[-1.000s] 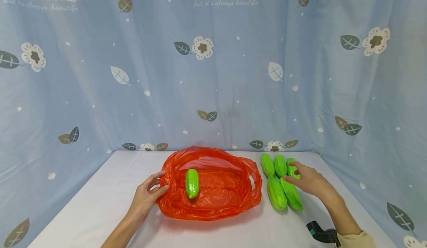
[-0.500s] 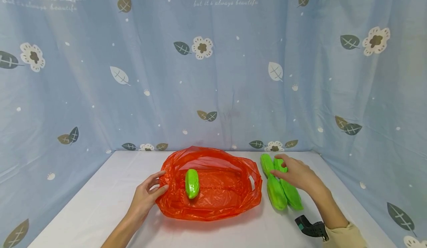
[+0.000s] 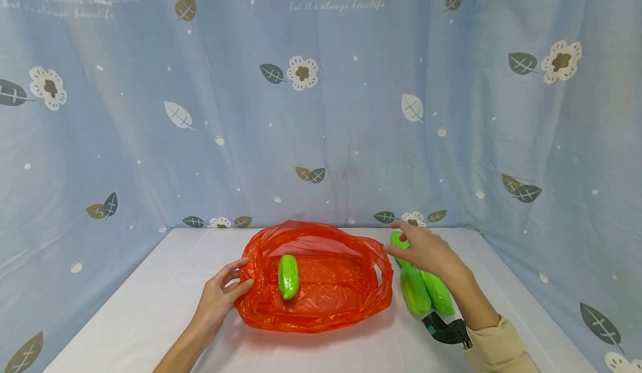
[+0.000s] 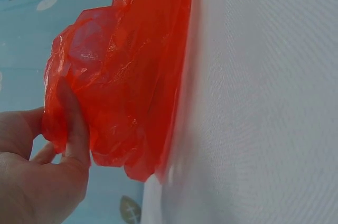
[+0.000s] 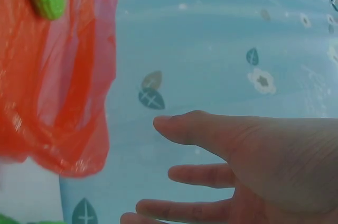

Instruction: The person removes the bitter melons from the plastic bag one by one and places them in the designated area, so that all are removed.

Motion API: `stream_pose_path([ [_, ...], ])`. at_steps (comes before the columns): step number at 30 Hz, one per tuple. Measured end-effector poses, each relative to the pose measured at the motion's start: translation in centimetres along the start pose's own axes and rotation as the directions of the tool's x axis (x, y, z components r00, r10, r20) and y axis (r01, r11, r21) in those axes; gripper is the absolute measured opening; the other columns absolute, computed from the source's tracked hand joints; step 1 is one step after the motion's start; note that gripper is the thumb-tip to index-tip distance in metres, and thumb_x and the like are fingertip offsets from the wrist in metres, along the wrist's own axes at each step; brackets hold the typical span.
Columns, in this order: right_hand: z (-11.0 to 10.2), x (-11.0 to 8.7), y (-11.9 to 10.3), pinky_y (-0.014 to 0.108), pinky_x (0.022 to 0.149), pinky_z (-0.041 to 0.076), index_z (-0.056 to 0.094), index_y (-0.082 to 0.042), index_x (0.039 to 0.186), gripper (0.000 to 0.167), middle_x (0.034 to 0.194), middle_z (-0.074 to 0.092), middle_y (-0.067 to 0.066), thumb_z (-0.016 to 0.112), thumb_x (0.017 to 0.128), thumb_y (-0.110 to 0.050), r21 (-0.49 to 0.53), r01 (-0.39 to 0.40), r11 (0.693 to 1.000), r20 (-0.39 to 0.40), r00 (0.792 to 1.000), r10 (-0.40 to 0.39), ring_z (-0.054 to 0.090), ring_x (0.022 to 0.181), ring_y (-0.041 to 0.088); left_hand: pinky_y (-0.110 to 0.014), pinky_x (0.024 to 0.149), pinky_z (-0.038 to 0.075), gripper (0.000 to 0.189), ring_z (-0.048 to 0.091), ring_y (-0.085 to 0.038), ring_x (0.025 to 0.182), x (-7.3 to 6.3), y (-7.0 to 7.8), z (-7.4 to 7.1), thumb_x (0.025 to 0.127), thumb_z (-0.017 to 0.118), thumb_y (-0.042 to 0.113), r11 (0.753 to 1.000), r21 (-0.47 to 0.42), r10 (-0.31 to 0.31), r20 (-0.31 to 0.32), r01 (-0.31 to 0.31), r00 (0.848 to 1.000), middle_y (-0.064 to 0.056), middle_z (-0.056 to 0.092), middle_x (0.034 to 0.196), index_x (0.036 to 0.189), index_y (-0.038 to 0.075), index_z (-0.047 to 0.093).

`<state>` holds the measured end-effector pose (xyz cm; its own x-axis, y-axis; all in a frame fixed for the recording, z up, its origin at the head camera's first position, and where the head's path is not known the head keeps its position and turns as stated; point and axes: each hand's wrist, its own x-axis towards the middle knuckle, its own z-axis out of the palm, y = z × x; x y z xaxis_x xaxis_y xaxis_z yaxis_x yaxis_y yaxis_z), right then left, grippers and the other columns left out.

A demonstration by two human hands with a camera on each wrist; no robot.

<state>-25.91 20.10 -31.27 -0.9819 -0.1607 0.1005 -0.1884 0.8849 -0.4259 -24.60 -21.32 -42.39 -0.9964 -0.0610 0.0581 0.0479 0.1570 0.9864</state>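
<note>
A red plastic bag (image 3: 326,292) lies with its mouth spread open, and one ridged, bright green vegetable shaped like a short cucumber (image 3: 288,277) rests inside. My left hand (image 3: 217,294) pinches the bag's left rim between thumb and fingers; the left wrist view shows the thin film (image 4: 124,86) between them. Just right of the bag, my right hand (image 3: 426,253) hovers over similar green vegetables (image 3: 415,290), its fingertips close to the bag's right handle. In the right wrist view its fingers (image 5: 185,211) are extended and hold nothing. Part of the vegetable group is hidden beneath this hand.
A white cloth (image 3: 150,300) covers the table. Behind and at both sides hangs a blue curtain (image 3: 346,133) with leaf and flower prints. A black wrist mount (image 3: 446,329) sticks out beside the right sleeve (image 3: 499,348).
My right hand has moved left across the green vegetables, towards the bag's right handle. The left hand, the bag and the vegetable inside have stayed in place.
</note>
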Motion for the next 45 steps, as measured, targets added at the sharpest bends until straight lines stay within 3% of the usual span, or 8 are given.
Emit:
stream_pose_path([
  [10, 0.4, 1.0, -3.0, 0.034, 0.064, 0.056, 0.052, -0.013, 0.139, 0.059, 0.117, 0.066, 0.015, 0.07, 0.089, -0.039, 0.026, 0.067, 0.997, 0.024, 0.997, -0.068, 0.065, 0.091, 0.024, -0.024, 0.083, 0.057, 0.057, 0.067, -0.01, 0.104, 0.0, 0.0, 0.0, 0.089, 0.073, 0.024, 1.0, 0.001, -0.006, 0.003, 0.006, 1.0, -0.014, 0.054, 0.133, 0.141, 0.019, 0.05],
  [16, 1.5, 1.7, -4.5, 0.03, 0.061, 0.056, 0.054, -0.014, 0.136, 0.057, 0.112, 0.067, 0.013, 0.073, 0.087, -0.037, 0.041, 0.066, 0.997, 0.036, 0.997, -0.067, 0.064, 0.084, 0.02, -0.026, 0.079, 0.058, 0.056, 0.067, -0.008, 0.101, 0.0, 0.1, -0.1, 0.089, 0.073, 0.023, 1.0, -0.006, -0.004, 0.002, 0.004, 1.0, -0.014, 0.054, 0.131, 0.141, 0.019, 0.05],
  [19, 2.1, 1.9, -5.1, 0.032, 0.063, 0.058, 0.054, -0.015, 0.136, 0.058, 0.114, 0.067, 0.013, 0.074, 0.087, -0.037, 0.058, 0.063, 0.996, 0.042, 0.997, -0.066, 0.065, 0.087, 0.022, -0.027, 0.078, 0.059, 0.056, 0.067, -0.007, 0.1, 0.0, 0.2, -0.1, 0.089, 0.073, 0.024, 1.0, -0.005, -0.003, 0.003, 0.003, 1.0, -0.014, 0.054, 0.131, 0.141, 0.02, 0.05],
  [24, 3.0, 2.2, -5.9, 0.035, 0.068, 0.059, 0.056, -0.016, 0.135, 0.056, 0.115, 0.068, 0.01, 0.074, 0.086, -0.036, 0.059, 0.078, 0.995, 0.037, 0.996, -0.081, 0.066, 0.097, 0.023, -0.028, 0.077, 0.059, 0.056, 0.067, -0.006, 0.099, 0.0, 0.3, -0.1, 0.09, 0.072, 0.023, 1.0, -0.004, -0.007, 0.003, 0.007, 1.0, -0.014, 0.054, 0.13, 0.141, 0.02, 0.05],
  [34, 4.4, 2.7, -7.1, 0.032, 0.067, 0.056, 0.059, -0.014, 0.13, 0.051, 0.102, 0.069, 0.006, 0.073, 0.087, -0.037, 0.07, 0.1, 0.992, 0.081, 0.991, -0.106, 0.064, 0.087, 0.019, -0.026, 0.077, 0.058, 0.055, 0.067, -0.004, 0.097, -0.2, 0.2, -0.2, 0.09, 0.072, 0.022, 1.0, -0.003, 0.001, 0.0, -0.001, 1.0, -0.014, 0.055, 0.129, 0.14, 0.019, 0.05],
  [45, 6.4, 3.2, -7.9, 0.04, 0.08, 0.057, 0.06, -0.015, 0.129, 0.051, 0.108, 0.07, 0.004, 0.074, 0.086, -0.038, 0.057, 0.117, 0.991, 0.131, 0.984, -0.124, 0.065, 0.095, 0.02, -0.028, 0.077, 0.059, 0.055, 0.067, -0.005, 0.097, -0.2, 0.2, -0.2, 0.09, 0.072, 0.022, 1.0, -0.022, -0.006, 0.005, 0.006, 1.0, -0.013, 0.054, 0.128, 0.141, 0.019, 0.05],
])
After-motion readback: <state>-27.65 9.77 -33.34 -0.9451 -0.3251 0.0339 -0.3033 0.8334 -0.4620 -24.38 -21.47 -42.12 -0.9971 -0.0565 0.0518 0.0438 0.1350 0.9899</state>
